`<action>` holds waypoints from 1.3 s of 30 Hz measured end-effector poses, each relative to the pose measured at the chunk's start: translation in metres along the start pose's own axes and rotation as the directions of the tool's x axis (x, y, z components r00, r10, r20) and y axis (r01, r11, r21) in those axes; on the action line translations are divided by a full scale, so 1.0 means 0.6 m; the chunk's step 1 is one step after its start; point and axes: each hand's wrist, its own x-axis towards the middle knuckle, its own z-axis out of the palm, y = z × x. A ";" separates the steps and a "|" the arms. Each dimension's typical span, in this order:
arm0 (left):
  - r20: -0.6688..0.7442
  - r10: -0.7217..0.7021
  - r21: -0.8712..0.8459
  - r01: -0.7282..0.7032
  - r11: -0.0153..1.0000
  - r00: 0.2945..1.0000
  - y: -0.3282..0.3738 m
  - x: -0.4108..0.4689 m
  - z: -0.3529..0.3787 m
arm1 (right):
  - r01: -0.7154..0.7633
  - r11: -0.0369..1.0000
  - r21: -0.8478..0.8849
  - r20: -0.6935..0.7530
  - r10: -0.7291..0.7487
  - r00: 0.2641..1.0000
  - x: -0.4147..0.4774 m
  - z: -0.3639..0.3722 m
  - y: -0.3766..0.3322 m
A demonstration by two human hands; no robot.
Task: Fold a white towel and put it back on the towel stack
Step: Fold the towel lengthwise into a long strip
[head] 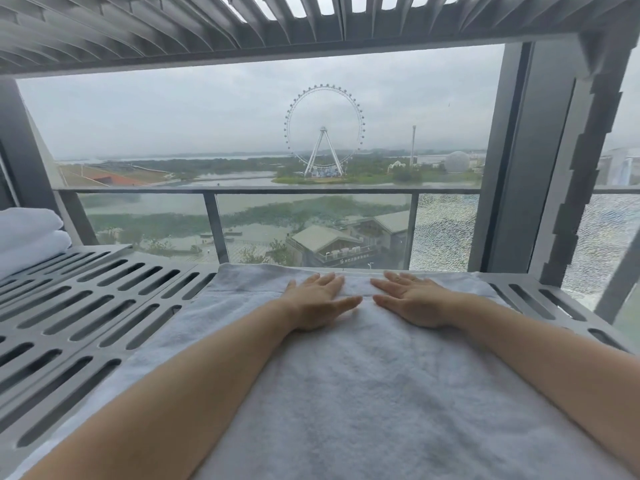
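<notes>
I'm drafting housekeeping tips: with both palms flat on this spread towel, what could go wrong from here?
The left hand and right hand press only the far end of the white towel, so the near part may bunch when folded. Its terry could snag on the slotted metal shelf. The towel stack looks rounded; another towel might slide off.

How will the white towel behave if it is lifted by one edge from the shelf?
The towel would probably hang floppy: it lies flat, following the shelf under the left hand and right hand. Its thick, fuzzy pile suggests good grip, not slipperiness. Pushed, it would likely bunch up rather than slide whole.
</notes>
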 end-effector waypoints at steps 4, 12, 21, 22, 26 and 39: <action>-0.021 0.050 -0.021 -0.051 0.998 0.999 0.007 -0.039 -0.008 | 0.111 0.991 0.079 -0.086 -0.104 0.991 -0.019 0.008 -0.030; 0.022 0.025 0.063 -0.026 0.998 0.999 -0.015 -0.113 -0.001 | 0.141 0.990 -0.016 -0.006 -0.141 0.990 -0.037 0.014 -0.055; 0.049 -0.030 -0.002 0.030 1.000 0.998 0.014 -0.165 0.021 | 0.070 0.997 0.020 -0.015 -0.070 0.997 -0.122 0.042 -0.122; 0.045 -0.017 0.019 0.016 1.000 0.999 0.014 -0.173 0.025 | 0.066 0.998 0.004 -0.010 -0.066 0.998 -0.132 0.045 -0.122; 0.032 -0.026 0.045 0.024 0.999 0.999 0.020 -0.185 0.015 | 0.029 0.999 -0.014 -0.030 -0.029 0.999 -0.153 0.030 -0.122; 0.038 -0.020 0.032 0.019 0.999 0.999 0.016 -0.307 0.012 | -0.009 1.000 -0.001 -0.056 0.008 0.998 -0.255 0.051 -0.224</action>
